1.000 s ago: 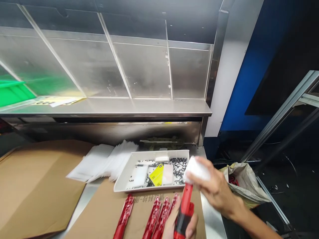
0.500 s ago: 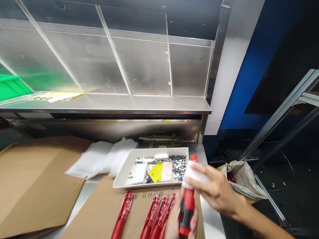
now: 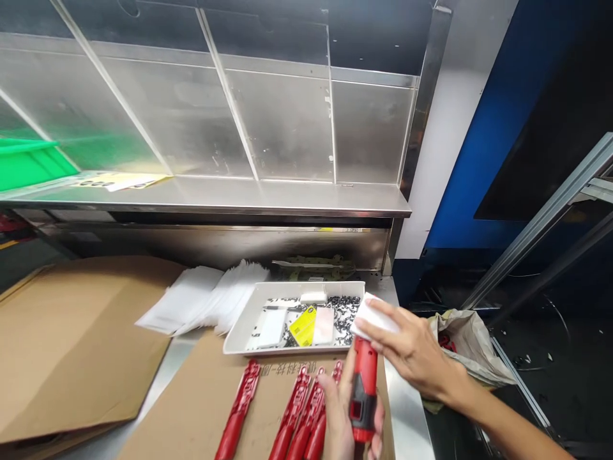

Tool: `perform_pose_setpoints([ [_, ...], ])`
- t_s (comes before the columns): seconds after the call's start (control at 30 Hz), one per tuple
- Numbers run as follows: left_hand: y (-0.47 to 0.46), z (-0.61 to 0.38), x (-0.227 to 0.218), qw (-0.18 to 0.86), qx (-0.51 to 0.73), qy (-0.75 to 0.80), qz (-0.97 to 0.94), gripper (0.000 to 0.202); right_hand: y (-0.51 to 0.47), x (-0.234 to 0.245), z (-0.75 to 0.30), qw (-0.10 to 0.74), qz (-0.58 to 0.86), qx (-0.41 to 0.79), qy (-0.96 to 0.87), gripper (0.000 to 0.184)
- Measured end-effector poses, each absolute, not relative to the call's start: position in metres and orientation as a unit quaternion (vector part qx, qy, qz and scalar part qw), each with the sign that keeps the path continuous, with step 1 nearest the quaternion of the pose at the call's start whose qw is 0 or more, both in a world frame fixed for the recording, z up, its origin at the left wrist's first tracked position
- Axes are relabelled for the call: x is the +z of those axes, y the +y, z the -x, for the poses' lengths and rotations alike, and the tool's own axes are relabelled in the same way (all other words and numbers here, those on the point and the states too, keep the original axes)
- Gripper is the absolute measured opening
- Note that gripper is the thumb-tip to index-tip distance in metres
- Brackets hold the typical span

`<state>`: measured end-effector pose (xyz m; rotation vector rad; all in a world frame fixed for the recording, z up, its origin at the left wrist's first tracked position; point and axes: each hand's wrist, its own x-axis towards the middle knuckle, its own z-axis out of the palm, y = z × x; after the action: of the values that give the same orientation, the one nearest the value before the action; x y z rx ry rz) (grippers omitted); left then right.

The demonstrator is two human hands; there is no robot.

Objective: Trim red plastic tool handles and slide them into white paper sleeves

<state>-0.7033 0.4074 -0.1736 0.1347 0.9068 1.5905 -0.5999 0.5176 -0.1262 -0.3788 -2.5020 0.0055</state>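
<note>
My left hand (image 3: 339,412) is wrapped round a red and black handheld device (image 3: 366,377), held upright over the cardboard. My right hand (image 3: 417,351) grips a white rectangular pad (image 3: 371,317) between thumb and fingers. The pad lies against the device's upper end and hides it. Several long red plastic parts lie side by side on the cardboard sheet (image 3: 191,409), left of my left hand; one red part (image 3: 237,415) is set apart from the others. Behind them stands a white tray (image 3: 239,342) holding small black bits, white blocks and a yellow card (image 3: 303,326).
White sheets (image 3: 191,297) are fanned out left of the tray, beside large brown cardboard (image 3: 81,338). A metal shelf (image 3: 287,197) runs along the back, with a green bin (image 3: 33,163) at its left. An open bag (image 3: 472,345) with red pieces stands right of the table.
The white pad has shifted and tilted over the device's top, covering the red tip that showed above it before. The view has moved slightly.
</note>
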Motion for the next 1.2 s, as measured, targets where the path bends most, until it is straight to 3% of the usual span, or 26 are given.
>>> perform_pose_setpoints([
  [0.17,0.407,0.709,-0.171,0.663,0.673,0.328,-0.021,0.064,0.525,-0.13,0.6,0.274,0.098,0.021,-0.957,0.043],
  [0.27,0.408,0.718,-0.172,0.746,0.638,0.183,-0.05,0.06,0.534,-0.131,0.599,0.304,0.149,0.023,-0.941,0.041],
  [0.4,0.41,0.726,-0.18,0.811,0.581,0.051,-0.045,0.062,0.538,-0.132,0.597,0.293,0.056,0.021,-0.954,0.04],
  [0.53,0.411,0.727,-0.188,0.816,0.575,0.033,-0.046,0.06,0.542,-0.13,0.594,0.288,0.151,0.023,-0.945,0.038],
  [0.7,0.415,0.725,-0.186,0.8,0.598,0.015,-0.037,0.052,0.532,-0.133,0.599,0.285,0.075,0.037,-0.955,0.039],
  [0.77,0.416,0.725,-0.184,0.803,0.594,0.019,-0.047,0.053,0.534,-0.132,0.602,0.278,0.112,0.029,-0.953,0.037],
  [0.9,0.415,0.727,-0.183,0.82,0.562,0.053,-0.089,0.061,0.54,-0.129,0.602,0.335,0.115,0.023,-0.935,0.035],
  [1.0,0.414,0.728,-0.186,0.818,0.562,0.077,-0.089,0.057,0.54,-0.128,0.599,0.294,0.029,0.039,-0.955,0.033],
  [1.07,0.416,0.728,-0.187,0.82,0.559,0.077,-0.093,0.057,0.541,-0.128,0.597,0.274,0.068,0.031,-0.959,0.033],
  [1.2,0.418,0.734,-0.183,0.829,0.534,0.121,-0.119,0.062,0.533,-0.134,0.598,0.358,0.105,0.024,-0.928,0.036],
])
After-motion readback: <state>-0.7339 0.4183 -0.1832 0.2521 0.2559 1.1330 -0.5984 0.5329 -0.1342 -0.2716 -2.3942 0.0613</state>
